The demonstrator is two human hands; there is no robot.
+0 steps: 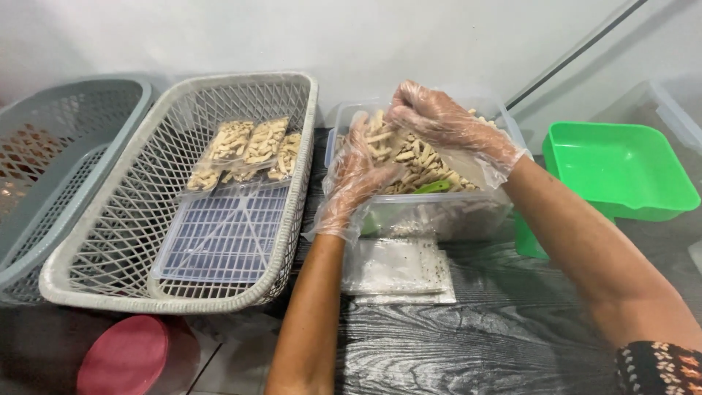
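Both hands wear thin clear plastic gloves and meet over a clear plastic tub [439,216] filled with pale stick-shaped snacks [420,164]. My left hand [355,179] holds up a small clear bag with several snack sticks in it at the tub's left rim. My right hand [439,121] is closed on snack sticks at the top of that bag. A green scoop [433,187] lies among the snacks in the tub. A stack of flat empty clear bags [398,267] lies on the dark table in front of the tub.
A white lattice basket [95,256] to the left holds three filled snack bags [245,150] at its far end. A grey basket [44,183] sits further left. A green tray [621,168] stands at right, a red round lid [124,358] at lower left.
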